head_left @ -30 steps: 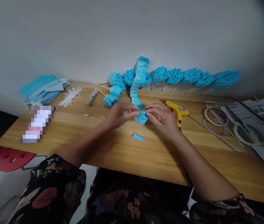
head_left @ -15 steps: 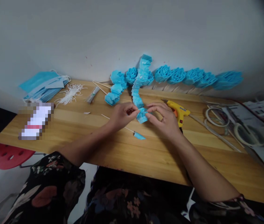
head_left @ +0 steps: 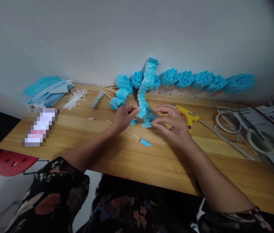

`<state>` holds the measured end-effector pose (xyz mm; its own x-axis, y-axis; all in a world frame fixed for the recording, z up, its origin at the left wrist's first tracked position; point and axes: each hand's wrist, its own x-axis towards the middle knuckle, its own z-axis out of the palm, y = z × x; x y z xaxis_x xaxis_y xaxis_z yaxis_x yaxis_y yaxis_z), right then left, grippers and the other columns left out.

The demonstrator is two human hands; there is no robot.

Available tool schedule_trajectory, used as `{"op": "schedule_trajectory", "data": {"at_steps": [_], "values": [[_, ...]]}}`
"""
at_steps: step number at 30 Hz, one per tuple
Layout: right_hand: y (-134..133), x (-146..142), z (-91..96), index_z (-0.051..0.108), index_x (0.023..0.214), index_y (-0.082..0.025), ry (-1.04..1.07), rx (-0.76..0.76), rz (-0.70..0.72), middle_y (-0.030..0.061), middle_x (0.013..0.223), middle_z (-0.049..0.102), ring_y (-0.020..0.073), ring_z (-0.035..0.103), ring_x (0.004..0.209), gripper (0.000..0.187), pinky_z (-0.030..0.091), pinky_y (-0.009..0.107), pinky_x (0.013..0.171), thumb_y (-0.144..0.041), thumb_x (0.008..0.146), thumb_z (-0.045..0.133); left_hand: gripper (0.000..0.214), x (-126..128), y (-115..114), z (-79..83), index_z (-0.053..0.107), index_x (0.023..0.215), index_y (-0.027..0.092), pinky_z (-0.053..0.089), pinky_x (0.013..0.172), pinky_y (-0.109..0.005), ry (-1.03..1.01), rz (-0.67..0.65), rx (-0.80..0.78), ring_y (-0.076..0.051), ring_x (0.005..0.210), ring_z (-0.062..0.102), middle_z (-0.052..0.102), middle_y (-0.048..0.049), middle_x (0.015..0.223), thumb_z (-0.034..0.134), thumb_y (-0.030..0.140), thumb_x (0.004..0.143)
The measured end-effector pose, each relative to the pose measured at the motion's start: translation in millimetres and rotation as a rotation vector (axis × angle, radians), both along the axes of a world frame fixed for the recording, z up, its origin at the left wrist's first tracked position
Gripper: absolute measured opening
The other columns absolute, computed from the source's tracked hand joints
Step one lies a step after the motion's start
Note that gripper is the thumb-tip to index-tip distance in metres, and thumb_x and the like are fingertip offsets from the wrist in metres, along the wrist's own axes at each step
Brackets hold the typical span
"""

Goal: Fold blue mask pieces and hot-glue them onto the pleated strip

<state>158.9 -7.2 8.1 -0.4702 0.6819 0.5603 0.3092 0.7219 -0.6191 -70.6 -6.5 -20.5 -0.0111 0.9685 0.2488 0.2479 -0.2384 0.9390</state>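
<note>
My left hand [head_left: 126,117] pinches a small blue folded petal [head_left: 141,112] between thumb and fingertips, in front of a curved row of overlapping blue petals [head_left: 148,76]. To its right, my right hand [head_left: 173,123] has thumb and index finger closed at the edge of another blue petal [head_left: 147,125], its other fingers loosely spread. Several more petals lie close together between the hands, partly hidden. Just below them rests a thin wooden stick [head_left: 133,134] with a rolled blue piece [head_left: 146,142] on its end.
Behind my right hand is a yellow glue gun [head_left: 187,117]. Blue fabric roses [head_left: 170,77] line the wall. Blue face masks [head_left: 47,90], white ear loops [head_left: 75,98] and a blurred-out phone [head_left: 40,127] lie left. Scissors [head_left: 260,139] and a white roll [head_left: 228,122] sit right.
My hands have drawn slightly apart. A petal in my left hand has come up and left from the bunch, while my right hand stays at another petal. The view has shifted slightly.
</note>
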Motion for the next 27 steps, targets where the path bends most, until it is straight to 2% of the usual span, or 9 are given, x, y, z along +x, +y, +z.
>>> {"op": "schedule_trajectory", "data": {"at_steps": [2,8,11,13,16,19,23,27], "values": [[1,4,3.3,0.078,0.086,-0.035,0.025,-0.017,0.014,0.0016,0.118,0.075,0.0296,0.066,0.116,0.007,0.048,0.056,0.105,-0.034,0.090,0.073,0.033,-3,2,-0.4,0.066,0.076,0.018,0.042,0.053,-0.023,-0.017,-0.017,-0.027,-0.010,0.056,0.056,0.062,0.0020,0.062,0.069,0.049,0.086],[11,20,16.2,0.076,0.081,-0.031,-0.024,-0.194,0.042,0.0034,0.100,0.079,0.0259,0.071,0.096,0.024,0.054,0.049,0.093,-0.049,0.094,0.067,0.028,-6,-1,5.5,0.071,0.073,0.016,0.046,0.056,-0.024,0.062,-0.195,-0.056,-0.012,0.059,0.062,0.070,-0.0016,0.067,0.074,0.041,0.085],[17,28,12.8,0.076,0.080,-0.028,-0.156,-0.311,0.158,0.0027,0.089,0.078,0.0229,0.072,0.085,0.033,0.056,0.040,0.078,-0.054,0.095,0.062,0.024,-4,-3,3.5,0.073,0.075,0.015,0.048,0.056,-0.023,0.097,-0.282,-0.102,-0.013,0.059,0.065,0.072,-0.0028,0.067,0.079,0.038,0.081],[19,31,6.5,0.076,0.078,-0.026,-0.254,-0.355,0.146,0.0012,0.078,0.076,0.0201,0.069,0.073,0.035,0.052,0.035,0.067,-0.052,0.097,0.060,0.023,-1,-3,1.0,0.073,0.078,0.015,0.049,0.056,-0.023,0.081,-0.336,-0.145,-0.013,0.058,0.066,0.072,-0.0025,0.066,0.082,0.036,0.079],[17,28,-1.2,0.078,0.092,-0.025,-0.338,-0.352,0.009,0.0005,0.079,0.076,0.0176,0.065,0.067,0.022,0.048,0.031,0.064,-0.041,0.094,0.064,0.022,2,-3,-1.0,0.071,0.079,0.014,0.047,0.056,-0.020,0.069,-0.341,-0.161,-0.011,0.059,0.066,0.071,-0.0016,0.066,0.082,0.034,0.078],[11,21,-0.5,0.078,0.108,-0.023,-0.287,-0.384,-0.013,0.0039,0.092,0.079,0.0177,0.066,0.072,0.025,0.048,0.030,0.066,-0.038,0.092,0.065,0.025,3,-4,-0.1,0.071,0.079,0.014,0.045,0.056,-0.019,0.088,-0.308,-0.147,-0.010,0.059,0.063,0.070,-0.0014,0.066,0.081,0.037,0.080],[3,10,4.4,0.078,0.097,-0.021,-0.177,-0.421,0.024,0.0044,0.086,0.076,0.0167,0.061,0.071,0.025,0.045,0.029,0.064,-0.043,0.092,0.065,0.028,4,-7,2.7,0.070,0.079,0.014,0.041,0.055,-0.019,0.089,-0.307,-0.134,-0.009,0.058,0.060,0.069,-0.0006,0.065,0.081,0.040,0.080],[1,3,3.0,0.074,0.084,-0.020,-0.144,-0.423,0.002,0.0016,0.074,0.067,0.0146,0.056,0.067,0.019,0.041,0.028,0.061,-0.037,0.089,0.066,0.026,6,-9,5.1,0.069,0.079,0.014,0.039,0.054,-0.019,0.048,-0.336,-0.149,-0.008,0.057,0.057,0.068,0.0001,0.064,0.080,0.039,0.078]]}}
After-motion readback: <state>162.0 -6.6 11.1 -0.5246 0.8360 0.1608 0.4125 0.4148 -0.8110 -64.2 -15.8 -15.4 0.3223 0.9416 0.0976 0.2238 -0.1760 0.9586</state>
